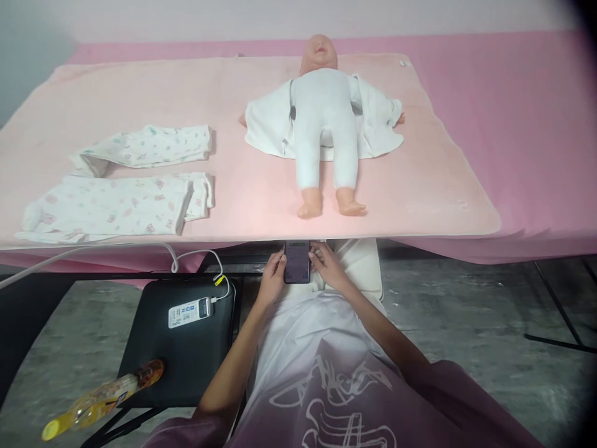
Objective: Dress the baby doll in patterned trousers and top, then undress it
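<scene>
In my lap, just below the table's front edge, a dark smartphone (297, 269) lies between my two hands. My left hand (272, 277) grips its left side with the thumb on the front. My right hand (329, 266) has its fingers closed at the phone's right edge. Beyond them on the table, a baby doll (323, 118) lies on its back with its feet toward me. Its body and legs are white, and a white garment (270, 121) is spread open around it with the arms inside the sleeves.
Printed baby clothes (116, 205) lie on the left of the pink mat (233, 205). Below, a black stool (186, 361) holds a white power bank (190, 312) with a cable (153, 245) and a bottle (102, 398) with a yellow cap. Pink cloth (527, 143) covers the table.
</scene>
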Tool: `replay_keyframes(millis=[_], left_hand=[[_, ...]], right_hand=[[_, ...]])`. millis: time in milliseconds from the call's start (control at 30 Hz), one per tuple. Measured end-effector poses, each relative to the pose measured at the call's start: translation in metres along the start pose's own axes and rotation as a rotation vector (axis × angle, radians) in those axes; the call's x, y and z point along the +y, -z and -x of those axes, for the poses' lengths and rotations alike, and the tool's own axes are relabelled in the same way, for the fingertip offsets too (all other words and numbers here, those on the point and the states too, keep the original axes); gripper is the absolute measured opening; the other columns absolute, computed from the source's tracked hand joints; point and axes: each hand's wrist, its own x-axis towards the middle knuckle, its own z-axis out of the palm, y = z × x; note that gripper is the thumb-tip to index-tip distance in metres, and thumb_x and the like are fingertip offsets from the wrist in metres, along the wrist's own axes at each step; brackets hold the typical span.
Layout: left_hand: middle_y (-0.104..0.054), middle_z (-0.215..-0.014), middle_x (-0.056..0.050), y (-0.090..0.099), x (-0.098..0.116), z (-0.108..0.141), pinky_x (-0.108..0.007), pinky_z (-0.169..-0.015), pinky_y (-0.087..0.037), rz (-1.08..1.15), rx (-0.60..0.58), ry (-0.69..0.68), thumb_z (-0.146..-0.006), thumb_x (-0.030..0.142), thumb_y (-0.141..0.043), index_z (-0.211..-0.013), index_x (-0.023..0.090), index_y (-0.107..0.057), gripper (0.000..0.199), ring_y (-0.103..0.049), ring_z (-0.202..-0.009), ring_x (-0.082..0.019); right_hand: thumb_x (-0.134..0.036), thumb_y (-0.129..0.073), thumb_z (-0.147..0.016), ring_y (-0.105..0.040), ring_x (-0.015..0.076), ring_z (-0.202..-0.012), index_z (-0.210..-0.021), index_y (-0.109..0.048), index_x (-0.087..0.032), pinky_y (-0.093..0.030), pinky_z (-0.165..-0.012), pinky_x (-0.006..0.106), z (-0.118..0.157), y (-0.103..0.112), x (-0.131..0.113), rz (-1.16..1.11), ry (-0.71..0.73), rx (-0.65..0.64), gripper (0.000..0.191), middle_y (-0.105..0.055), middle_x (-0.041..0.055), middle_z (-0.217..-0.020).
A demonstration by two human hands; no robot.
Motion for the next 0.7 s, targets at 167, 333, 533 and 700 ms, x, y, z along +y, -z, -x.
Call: replay_keyframes(millis=[167,333,533,700], left_hand=[[-0.078,-0.134,-0.015,0.001,-0.006,-0.001,-0.041,-0.119,-0.054,-0.002,-0.002,0.013,-0.104,0.077,-0.067,-0.133,0.019,-0.086,0.068,-0.072,-0.129,-0.029],[-0.078,-0.128,-0.014,0.002,-0.009,0.000,-0.041,-0.111,-0.057,-0.035,0.004,0.005,-0.104,0.074,-0.070,-0.133,0.020,-0.087,0.064,-0.073,-0.120,-0.028],[-0.077,-0.133,-0.014,0.003,-0.011,0.002,-0.040,-0.112,-0.057,-0.029,0.020,-0.005,-0.104,0.073,-0.071,-0.133,0.021,-0.087,0.062,-0.073,-0.126,-0.028],[-0.076,-0.133,-0.015,0.002,-0.010,0.003,-0.039,-0.110,-0.058,-0.031,0.012,-0.003,-0.103,0.075,-0.072,-0.134,0.021,-0.087,0.064,-0.073,-0.126,-0.028]], right_hand=[[-0.058,-0.068,-0.105,-0.068,0.0213,-0.088,-0.140,-0.061,-0.028,-0.071,-0.066,0.040,0.004,-0.001,-0.002,-0.029,-0.007,0.032,0.047,-0.059,0.0095,-0.124],[-0.059,-0.073,-0.102,-0.067,0.0208,-0.091,-0.141,-0.056,-0.029,-0.070,-0.071,0.037,0.005,0.003,0.001,-0.069,-0.050,0.042,0.051,-0.064,0.0077,-0.123],[-0.059,-0.066,-0.107,-0.069,0.0209,-0.095,-0.142,-0.059,-0.029,-0.065,-0.085,0.039,0.008,0.010,0.006,-0.030,-0.035,0.062,0.047,-0.067,0.0063,-0.119],[-0.060,-0.065,-0.108,-0.071,0.0216,-0.100,-0.140,-0.063,-0.027,-0.062,-0.094,0.041,0.015,0.016,0.009,0.008,-0.037,0.050,0.046,-0.070,0.0066,-0.119]])
